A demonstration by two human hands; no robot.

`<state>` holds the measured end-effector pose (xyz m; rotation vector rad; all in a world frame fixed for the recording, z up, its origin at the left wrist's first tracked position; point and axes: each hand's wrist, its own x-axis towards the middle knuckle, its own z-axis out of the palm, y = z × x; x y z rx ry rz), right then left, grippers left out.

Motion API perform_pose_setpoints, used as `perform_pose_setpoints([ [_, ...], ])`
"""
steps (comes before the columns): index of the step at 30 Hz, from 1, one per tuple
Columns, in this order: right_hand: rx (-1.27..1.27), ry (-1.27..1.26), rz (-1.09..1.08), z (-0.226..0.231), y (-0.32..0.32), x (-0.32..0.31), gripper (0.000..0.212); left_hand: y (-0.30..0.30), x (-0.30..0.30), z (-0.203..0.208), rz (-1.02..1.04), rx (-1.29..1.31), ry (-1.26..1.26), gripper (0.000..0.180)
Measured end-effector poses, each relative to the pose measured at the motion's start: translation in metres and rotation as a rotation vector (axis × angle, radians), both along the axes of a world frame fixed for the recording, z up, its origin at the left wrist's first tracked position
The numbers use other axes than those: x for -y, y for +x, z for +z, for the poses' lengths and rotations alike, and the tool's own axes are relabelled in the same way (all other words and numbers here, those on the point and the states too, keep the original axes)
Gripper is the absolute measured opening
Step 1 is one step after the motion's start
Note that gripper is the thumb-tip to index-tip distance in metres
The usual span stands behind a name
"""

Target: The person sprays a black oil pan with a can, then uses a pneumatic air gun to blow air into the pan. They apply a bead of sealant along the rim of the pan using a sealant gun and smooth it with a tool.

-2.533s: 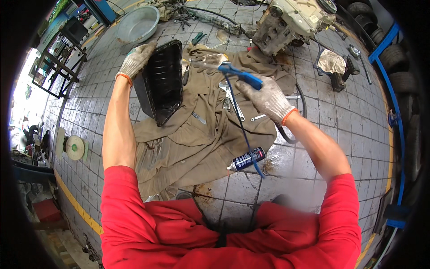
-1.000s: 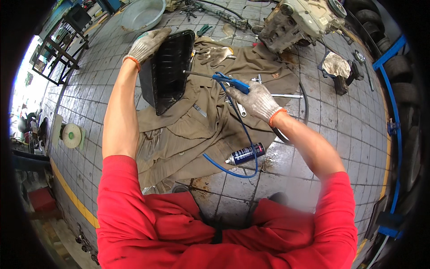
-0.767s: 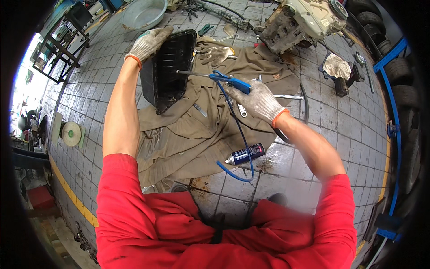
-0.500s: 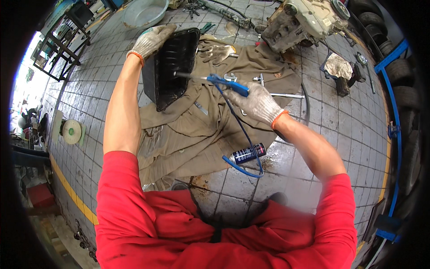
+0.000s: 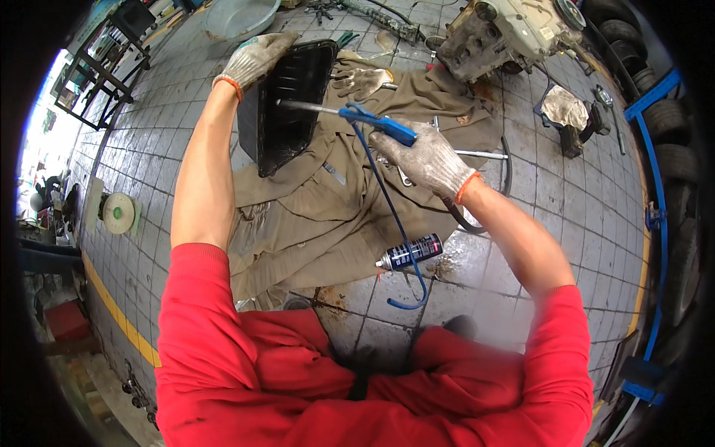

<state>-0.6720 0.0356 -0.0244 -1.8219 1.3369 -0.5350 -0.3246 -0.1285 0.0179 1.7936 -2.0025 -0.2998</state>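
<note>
On a tiled workshop floor, our gloved left hand (image 5: 253, 58) grips the top edge of a black oil pan (image 5: 287, 104) propped upright on a brown cloth (image 5: 328, 216), fingers curled over its rim. Our gloved right hand (image 5: 424, 160) is closed around a blue air blow gun (image 5: 376, 123), its metal nozzle aimed into the pan, blue hose (image 5: 398, 238) trailing down past a spray can (image 5: 410, 252) lying near our knees. An engine block (image 5: 506, 33) sits beyond the cloth.

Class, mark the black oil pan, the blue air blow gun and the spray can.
Black oil pan (image 5: 287, 112), head view, inner floor.
Blue air blow gun (image 5: 380, 125), head view, blue body.
Spray can (image 5: 413, 251), head view, its side.
</note>
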Motion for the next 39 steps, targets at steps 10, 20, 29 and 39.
perform_pose_setpoints([
  [10, -0.045, 0.001, 0.108, -0.001, 0.023, 0.004, 0.052, -0.031, -0.022, -0.004, -0.066, 0.077, -0.109, 0.08],
  [20, -0.107, 0.007, 0.202, -0.031, 0.039, 0.016, 0.061, -0.03, -0.015, -0.004, -0.197, 0.077, -0.069, 0.073],
  [29, -0.109, -0.018, 0.234, -0.037, 0.046, 0.018, 0.065, -0.017, -0.015, -0.007, -0.199, 0.108, -0.19, 0.075],
  [39, -0.147, -0.031, 0.24, -0.04, 0.052, 0.018, 0.065, -0.029, -0.022, -0.004, -0.121, 0.084, -0.139, 0.073],
])
